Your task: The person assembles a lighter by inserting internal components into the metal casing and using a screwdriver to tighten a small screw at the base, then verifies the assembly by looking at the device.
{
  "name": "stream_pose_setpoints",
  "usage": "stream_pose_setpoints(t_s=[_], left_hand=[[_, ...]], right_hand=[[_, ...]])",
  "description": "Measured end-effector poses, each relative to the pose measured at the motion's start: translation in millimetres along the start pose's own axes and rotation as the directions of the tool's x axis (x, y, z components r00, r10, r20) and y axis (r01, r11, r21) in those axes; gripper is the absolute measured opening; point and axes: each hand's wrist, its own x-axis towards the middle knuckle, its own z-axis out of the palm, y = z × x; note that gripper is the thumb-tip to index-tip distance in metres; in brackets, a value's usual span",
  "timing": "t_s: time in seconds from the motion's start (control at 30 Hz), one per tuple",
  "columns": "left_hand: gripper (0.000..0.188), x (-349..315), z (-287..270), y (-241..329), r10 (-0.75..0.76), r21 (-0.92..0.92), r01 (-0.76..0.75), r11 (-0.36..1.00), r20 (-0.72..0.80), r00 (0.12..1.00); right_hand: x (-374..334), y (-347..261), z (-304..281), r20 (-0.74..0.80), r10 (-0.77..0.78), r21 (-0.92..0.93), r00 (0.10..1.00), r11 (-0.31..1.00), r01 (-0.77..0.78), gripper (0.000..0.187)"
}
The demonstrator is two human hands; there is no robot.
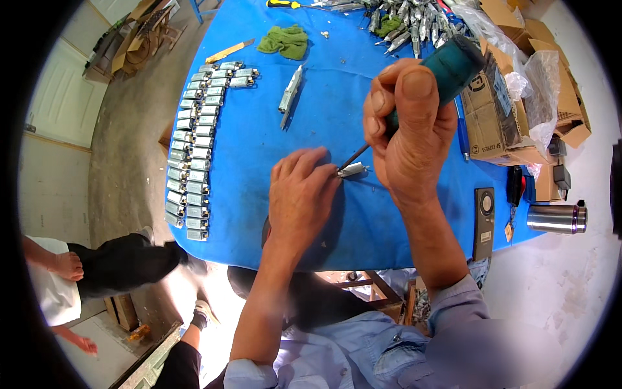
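My right hand (414, 129) is wrapped around the dark green handle of a screwdriver (457, 65), held tilted above the table. Its thin shaft runs down to the fingertips of my left hand (301, 198). With bent fingers, my left hand pinches a small silver metal part (353, 170) against the blue tabletop. The shaft's tip meets this part by my fingers, which hide the exact contact and the part's left end. Farther off lies a longer grey metal piece (291, 91) with a thin end.
Several small silver metal units (198, 152) stand in rows at the left. A green cloth (284, 41) and a wooden-handled tool (229, 51) lie beyond. Grey metal parts (414, 26) pile up far right, near a cardboard box (495, 117) and steel flask (557, 218). Another person (123, 262) is at left.
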Motion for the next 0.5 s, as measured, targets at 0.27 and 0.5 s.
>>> stream_pose_setpoints(t_s=[0.27,0.5], left_hand=[[0.02,0.6,-0.1,0.4,-0.008,-0.013,0.008,1.0,-0.008,1.0],[0.019,0.7,0.1,-0.4,-0.014,-0.033,0.014,0.999,-0.015,1.0]], right_hand=[[-0.5,0.0,5.2,0.058,0.001,-0.038,0.998,0.999,0.001,0.04],[-3.6,1.7,8.4,0.08,-0.027,-0.018,0.996,0.999,0.029,0.04]])
